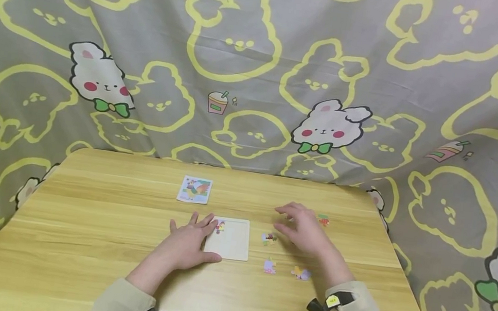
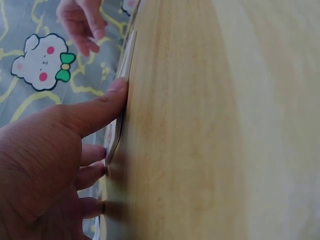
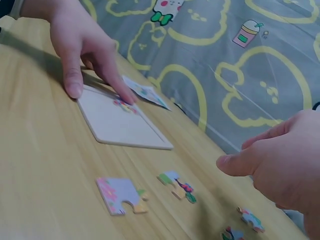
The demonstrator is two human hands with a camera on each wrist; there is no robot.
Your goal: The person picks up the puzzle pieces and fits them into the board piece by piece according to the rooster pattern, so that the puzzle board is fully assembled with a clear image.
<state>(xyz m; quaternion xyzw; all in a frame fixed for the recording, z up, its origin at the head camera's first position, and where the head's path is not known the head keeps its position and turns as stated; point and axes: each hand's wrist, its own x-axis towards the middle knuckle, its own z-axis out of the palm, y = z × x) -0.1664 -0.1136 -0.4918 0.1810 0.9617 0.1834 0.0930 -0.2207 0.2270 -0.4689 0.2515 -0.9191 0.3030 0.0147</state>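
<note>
A pale square puzzle tray [image 1: 233, 242] lies on the table with one colourful jigsaw piece [image 1: 220, 226] in its upper left corner. My left hand [image 1: 188, 245] rests along the tray's left side, fingers spread, index fingertip at that piece and thumb at the lower edge. To the tray's right, my right hand [image 1: 305, 230] hovers over loose pieces with fingers slightly bent, and nothing shows between them. Closest to it is a piece with green and dark red parts [image 1: 269, 239]. In the right wrist view a lilac piece with pink flowers [image 3: 116, 194] lies in front of the tray.
Nearer the front lies a yellow and purple piece [image 1: 301, 273]. A red and green piece [image 1: 323, 220] sits behind my right hand. The printed picture card [image 1: 195, 190] lies at the back left. A patterned curtain [image 1: 250, 72] hangs behind the wooden table [image 1: 82, 218].
</note>
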